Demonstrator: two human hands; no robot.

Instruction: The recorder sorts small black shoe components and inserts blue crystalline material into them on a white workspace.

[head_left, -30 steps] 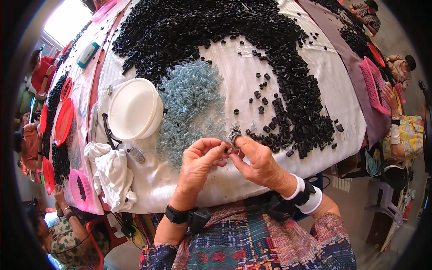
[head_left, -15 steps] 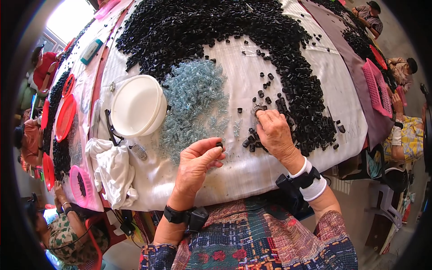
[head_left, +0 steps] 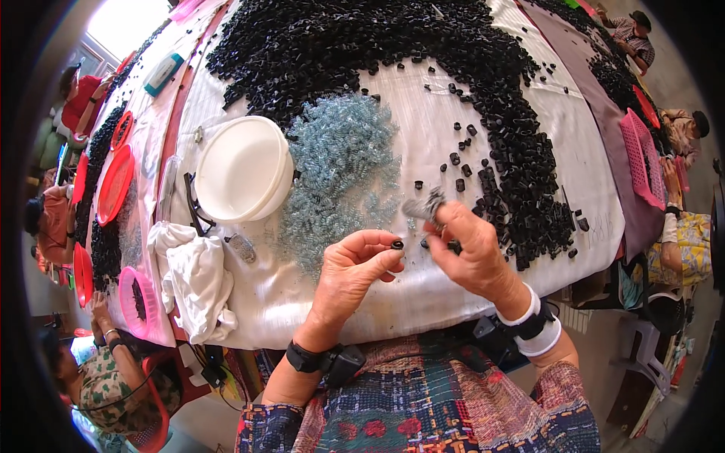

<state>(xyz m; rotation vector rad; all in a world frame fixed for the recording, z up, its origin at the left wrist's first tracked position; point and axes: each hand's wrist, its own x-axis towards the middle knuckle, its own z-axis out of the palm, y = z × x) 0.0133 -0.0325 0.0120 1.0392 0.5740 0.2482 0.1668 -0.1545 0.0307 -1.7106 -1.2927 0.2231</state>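
Observation:
Between thumb and forefinger of my left hand (head_left: 355, 272), a small round black plastic part (head_left: 397, 244) is pinched, its open ring end showing. Close by on the right, my right hand (head_left: 479, 249) is raised over the cloth with bent fingers. A grey ridged bit (head_left: 436, 199) shows at its fingertips, smeared by motion; whether it is held or worn I cannot tell. Left of the hands spreads a heap of small clear bluish coil springs (head_left: 343, 143). A thick band of black plastic parts (head_left: 521, 181) curves round the far side and down the right.
A white round tub (head_left: 243, 170) stands left of the springs, near a black strap-like piece (head_left: 195, 205) and a crumpled white cloth (head_left: 198, 279). A pink basket (head_left: 642, 158) stands on the right. Other people sit at neighbouring tables with red trays (head_left: 115, 184).
My right hand has lifted off the loose black parts and come back nearer my left hand. The left hand keeps its pinch on the black part, now turned to show its opening.

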